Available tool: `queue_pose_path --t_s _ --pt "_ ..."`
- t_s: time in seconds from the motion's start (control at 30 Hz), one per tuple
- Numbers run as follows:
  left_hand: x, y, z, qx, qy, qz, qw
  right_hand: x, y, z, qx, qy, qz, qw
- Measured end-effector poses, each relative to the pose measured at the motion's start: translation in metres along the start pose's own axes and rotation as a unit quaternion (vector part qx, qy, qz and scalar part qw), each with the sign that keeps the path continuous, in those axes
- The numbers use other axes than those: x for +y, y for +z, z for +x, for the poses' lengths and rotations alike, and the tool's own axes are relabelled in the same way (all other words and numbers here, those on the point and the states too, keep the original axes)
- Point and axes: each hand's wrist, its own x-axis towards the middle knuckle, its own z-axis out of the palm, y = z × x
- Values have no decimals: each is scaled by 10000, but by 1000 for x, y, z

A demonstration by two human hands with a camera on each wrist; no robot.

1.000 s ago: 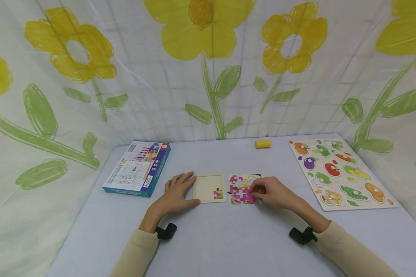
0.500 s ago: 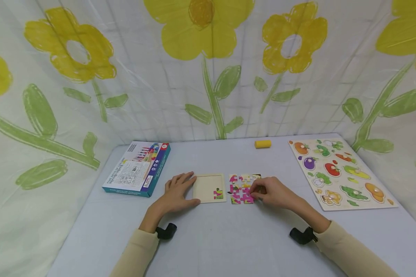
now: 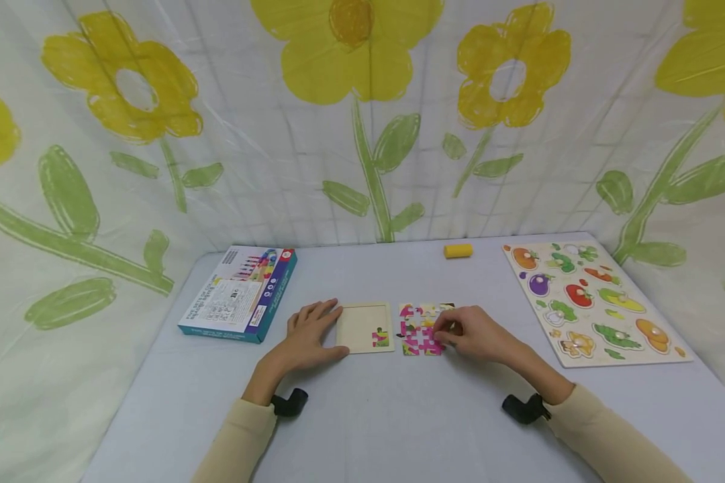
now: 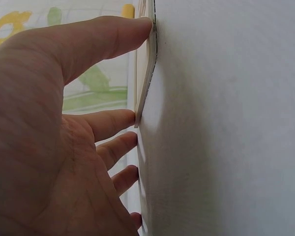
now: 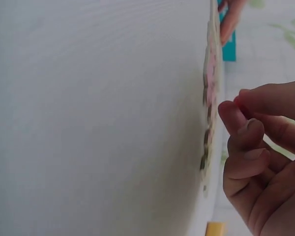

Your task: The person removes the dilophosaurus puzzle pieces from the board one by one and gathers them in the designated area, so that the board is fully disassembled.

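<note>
A shallow wooden puzzle tray lies mid-table, with a small pink and green patch of puzzle in its near right corner. My left hand rests at its left side; in the left wrist view the thumb and index fingertip touch the tray's edge, fingers spread. Just right of the tray lie pink and yellow jigsaw pieces, joined in a square with the near right corner absent. Over their right side, my right hand pinches a small reddish puzzle piece between thumb and index finger, mostly hidden by the fingertips.
A blue-edged boxed set lies at the back left. A yellow cylinder stands near the back edge. On the right is a wooden vegetable peg board. A flower-printed curtain hangs behind the table.
My right hand has shifted very slightly left and up over the jigsaw pieces. The left hand and the tray stay where they were.
</note>
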Motion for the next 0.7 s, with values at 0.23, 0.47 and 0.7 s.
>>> queue_pose_path --t_s 0.23,0.47,0.7 --pt "-1 0 0 -13 1 9 10000 -16 7 18 -138 -209 196 9995" --pt "-3 2 1 19 34 -5 10000 -31 22 39 -366 -478 266 9978" --pt "-4 2 1 52 31 38 10000 -46 33 59 -522 -515 64 9973"
